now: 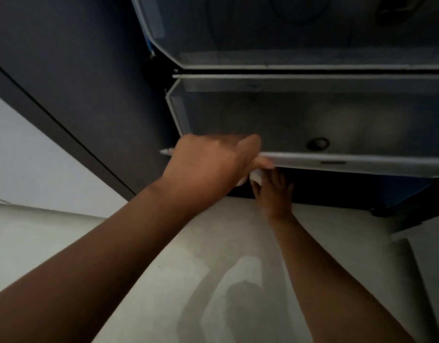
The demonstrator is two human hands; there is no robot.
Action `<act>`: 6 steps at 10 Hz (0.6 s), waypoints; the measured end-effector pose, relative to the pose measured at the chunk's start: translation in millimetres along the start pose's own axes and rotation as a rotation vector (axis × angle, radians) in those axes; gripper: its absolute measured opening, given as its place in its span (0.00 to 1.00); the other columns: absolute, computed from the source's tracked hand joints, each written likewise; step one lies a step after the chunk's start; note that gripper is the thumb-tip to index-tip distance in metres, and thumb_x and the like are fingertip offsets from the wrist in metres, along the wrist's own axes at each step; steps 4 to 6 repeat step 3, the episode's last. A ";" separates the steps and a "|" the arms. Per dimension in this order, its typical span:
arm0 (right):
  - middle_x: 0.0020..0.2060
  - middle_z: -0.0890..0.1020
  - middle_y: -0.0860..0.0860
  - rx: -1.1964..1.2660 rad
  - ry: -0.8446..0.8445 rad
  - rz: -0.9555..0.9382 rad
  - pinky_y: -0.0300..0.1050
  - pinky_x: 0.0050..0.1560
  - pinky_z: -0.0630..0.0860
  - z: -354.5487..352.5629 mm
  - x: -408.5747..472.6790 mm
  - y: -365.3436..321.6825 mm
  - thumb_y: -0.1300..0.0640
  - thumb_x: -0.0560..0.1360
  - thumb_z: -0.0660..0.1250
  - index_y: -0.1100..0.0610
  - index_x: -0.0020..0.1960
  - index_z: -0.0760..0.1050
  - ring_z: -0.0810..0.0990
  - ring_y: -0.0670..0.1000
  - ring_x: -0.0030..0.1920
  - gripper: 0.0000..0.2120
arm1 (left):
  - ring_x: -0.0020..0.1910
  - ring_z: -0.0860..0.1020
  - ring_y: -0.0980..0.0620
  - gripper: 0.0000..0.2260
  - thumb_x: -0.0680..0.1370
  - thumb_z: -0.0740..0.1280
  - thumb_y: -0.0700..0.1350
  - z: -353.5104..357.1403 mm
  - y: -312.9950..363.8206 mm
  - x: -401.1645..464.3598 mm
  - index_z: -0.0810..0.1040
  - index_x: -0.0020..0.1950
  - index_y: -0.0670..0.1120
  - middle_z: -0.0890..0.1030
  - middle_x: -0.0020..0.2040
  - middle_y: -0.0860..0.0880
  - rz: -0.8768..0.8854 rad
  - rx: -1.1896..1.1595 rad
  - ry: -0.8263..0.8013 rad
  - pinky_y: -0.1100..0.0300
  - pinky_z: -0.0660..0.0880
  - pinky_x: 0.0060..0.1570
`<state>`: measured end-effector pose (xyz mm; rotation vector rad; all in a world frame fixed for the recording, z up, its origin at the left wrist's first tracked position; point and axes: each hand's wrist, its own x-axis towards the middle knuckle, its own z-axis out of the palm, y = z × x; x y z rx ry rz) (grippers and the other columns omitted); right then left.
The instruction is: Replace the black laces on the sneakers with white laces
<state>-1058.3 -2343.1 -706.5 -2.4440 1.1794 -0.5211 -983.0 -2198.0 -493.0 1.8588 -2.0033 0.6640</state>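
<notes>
A shoe cabinet with translucent flap doors fills the upper right. My left hand (211, 164) grips the lower edge of one flap door (337, 125) and holds it lifted. Under that door is a dark compartment (337, 186). My right hand (272, 191) reaches into its left end with fingers spread, touching a small white thing (256, 177) that shows between my two hands. What the white thing is I cannot tell; the image is blurred. No sneakers or laces are plainly visible. A round finger hole (318, 143) sits in the lifted door.
Another translucent flap door (287, 33) is closed above. A dark wall panel (77, 70) stands to the left of the cabinet. Pale floor (188, 280) lies below my arms. The cabinet's foot (379, 211) rests on the floor at right.
</notes>
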 end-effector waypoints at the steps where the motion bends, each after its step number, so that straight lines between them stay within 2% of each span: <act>1: 0.48 0.81 0.64 0.016 0.025 0.214 0.51 0.52 0.75 -8.5 -63.9 38.6 0.58 0.73 0.62 0.64 0.51 0.80 0.81 0.61 0.48 0.13 | 0.40 0.82 0.43 0.12 0.79 0.58 0.45 13.4 22.3 -53.0 0.75 0.56 0.41 0.83 0.45 0.41 0.056 -0.039 -0.045 0.53 0.79 0.34; 2: 0.57 0.79 0.62 0.092 -0.080 0.310 0.46 0.60 0.71 -7.9 -157.0 80.9 0.64 0.74 0.64 0.65 0.59 0.77 0.76 0.61 0.59 0.15 | 0.59 0.78 0.40 0.19 0.73 0.56 0.36 76.8 46.8 -135.7 0.67 0.65 0.41 0.78 0.61 0.38 0.048 0.133 -0.290 0.46 0.77 0.54; 3: 0.53 0.79 0.59 0.124 -0.200 0.246 0.46 0.58 0.70 -10.1 -190.9 88.5 0.59 0.73 0.62 0.62 0.57 0.78 0.75 0.60 0.57 0.16 | 0.51 0.82 0.40 0.21 0.68 0.66 0.37 111.3 56.9 -157.0 0.68 0.60 0.41 0.81 0.56 0.38 -0.139 0.072 -0.454 0.50 0.80 0.45; 6: 0.53 0.79 0.59 0.124 -0.200 0.246 0.46 0.58 0.70 -10.1 -190.9 88.5 0.59 0.73 0.62 0.62 0.57 0.78 0.75 0.60 0.57 0.16 | 0.51 0.82 0.40 0.21 0.68 0.66 0.37 111.3 56.9 -157.0 0.68 0.60 0.41 0.81 0.56 0.38 -0.139 0.072 -0.454 0.50 0.80 0.45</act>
